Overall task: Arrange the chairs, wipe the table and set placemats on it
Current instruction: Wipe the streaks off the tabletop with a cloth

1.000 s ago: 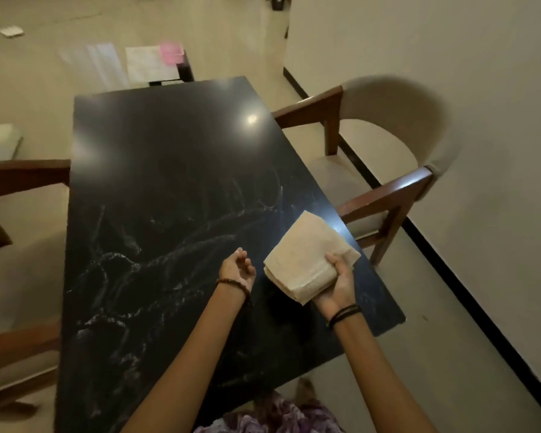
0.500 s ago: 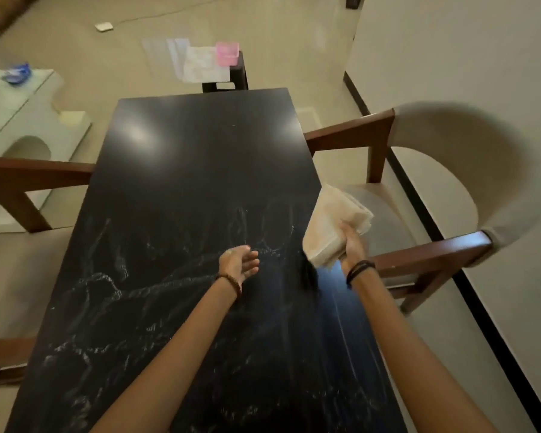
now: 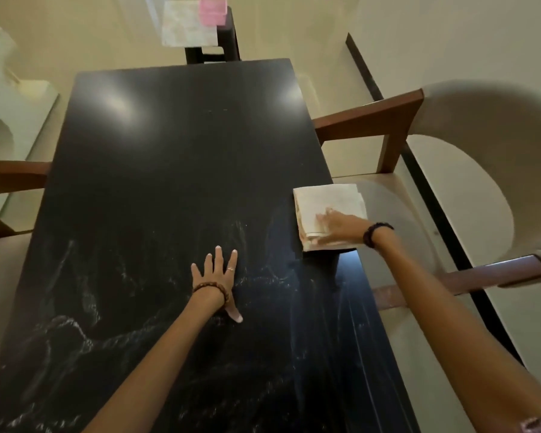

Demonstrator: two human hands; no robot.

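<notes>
A long black table (image 3: 181,157) with white marble veins runs away from me. A folded beige cloth (image 3: 327,201) lies on the table's right edge, partly overhanging it. My right hand (image 3: 334,225) presses flat on the cloth with straight fingers. My left hand (image 3: 217,276) rests flat on the tabletop near the middle, fingers spread. An armchair with a beige seat and wooden arms (image 3: 384,123) stands at the right side. Another chair's wooden arm (image 3: 13,176) shows at the left side.
A dark stool (image 3: 214,48) beyond the table's far end carries a pale sheet (image 3: 185,25) and a pink box (image 3: 213,9). A white wall with a black skirting (image 3: 366,76) runs along the right. A glass-topped pale piece of furniture (image 3: 10,98) stands at far left.
My right hand brought the cloth down from the air onto the table's right edge and flattened on it. My left hand dropped from a loose curl to flat on the tabletop.
</notes>
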